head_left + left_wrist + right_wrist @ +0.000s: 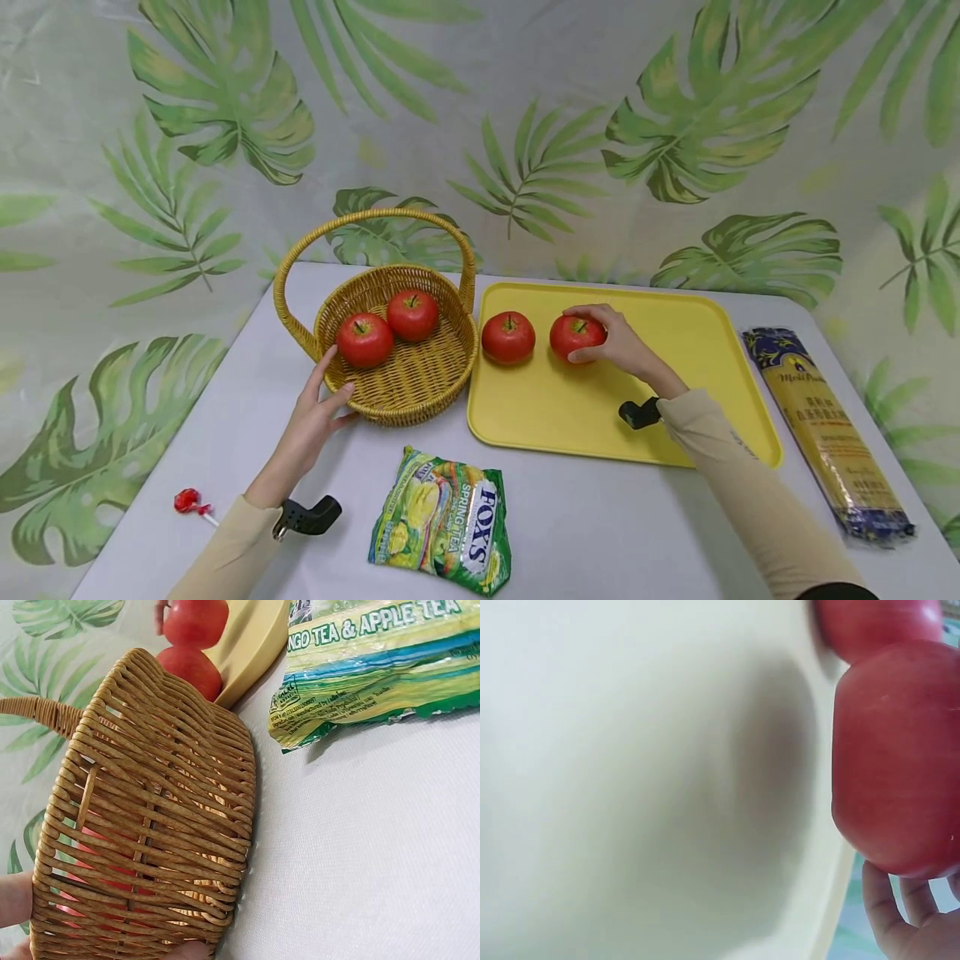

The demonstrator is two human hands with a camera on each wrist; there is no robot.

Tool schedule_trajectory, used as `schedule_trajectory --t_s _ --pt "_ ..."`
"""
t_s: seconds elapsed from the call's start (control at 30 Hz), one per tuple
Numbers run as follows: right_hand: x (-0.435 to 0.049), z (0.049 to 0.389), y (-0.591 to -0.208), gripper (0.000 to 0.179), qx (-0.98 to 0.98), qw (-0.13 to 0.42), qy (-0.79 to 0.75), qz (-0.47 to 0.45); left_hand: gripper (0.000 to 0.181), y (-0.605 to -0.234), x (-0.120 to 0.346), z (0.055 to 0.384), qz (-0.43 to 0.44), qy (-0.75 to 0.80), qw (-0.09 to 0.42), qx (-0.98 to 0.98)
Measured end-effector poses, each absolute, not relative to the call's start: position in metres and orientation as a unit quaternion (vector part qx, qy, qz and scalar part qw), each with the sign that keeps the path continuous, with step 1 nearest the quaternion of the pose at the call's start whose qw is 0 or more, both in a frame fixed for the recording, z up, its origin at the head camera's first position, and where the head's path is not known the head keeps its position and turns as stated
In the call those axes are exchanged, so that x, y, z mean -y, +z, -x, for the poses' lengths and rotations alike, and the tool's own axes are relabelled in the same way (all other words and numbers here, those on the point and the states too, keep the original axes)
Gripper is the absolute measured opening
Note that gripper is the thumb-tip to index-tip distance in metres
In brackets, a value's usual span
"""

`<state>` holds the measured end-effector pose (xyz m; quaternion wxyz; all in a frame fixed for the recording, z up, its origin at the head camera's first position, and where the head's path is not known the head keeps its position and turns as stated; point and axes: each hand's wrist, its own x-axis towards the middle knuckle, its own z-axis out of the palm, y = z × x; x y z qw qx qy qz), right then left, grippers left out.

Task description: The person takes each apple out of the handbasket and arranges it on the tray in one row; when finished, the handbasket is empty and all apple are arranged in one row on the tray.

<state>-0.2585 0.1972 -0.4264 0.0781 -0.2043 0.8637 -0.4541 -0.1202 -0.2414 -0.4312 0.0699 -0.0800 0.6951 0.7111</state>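
Observation:
My right hand (611, 337) grips a red apple (576, 343) from its right side, over the yellow tray (637, 417). In the right wrist view this held apple (900, 761) shows large, with a shadow on the tray beside it. Another red apple (508, 337) sits on the tray just to its left. At the front left of a woven basket (408, 375), my left hand (311, 417) holds the rim. Some of its fingers reach over the rim while another lies against the outer wall. Inside the basket are two apples (365, 340), side by side.
A green candy bag (442, 525) lies in front of the basket. A red lollipop (189, 501) is at the table's left, and a long pack of pasta (828, 433) lies right of the tray. The basket's tall handle (375, 215) arches up at the back.

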Motion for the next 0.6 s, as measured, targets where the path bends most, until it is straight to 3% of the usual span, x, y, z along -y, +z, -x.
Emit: schedule_trajectory --t_s 0.6 --pt "-0.188 0.256 -0.438 0.066 -0.887 0.086 -0.400 0.213 0.068 -0.435 0.243 0.120 0.077 0.706 0.067 -0.701"
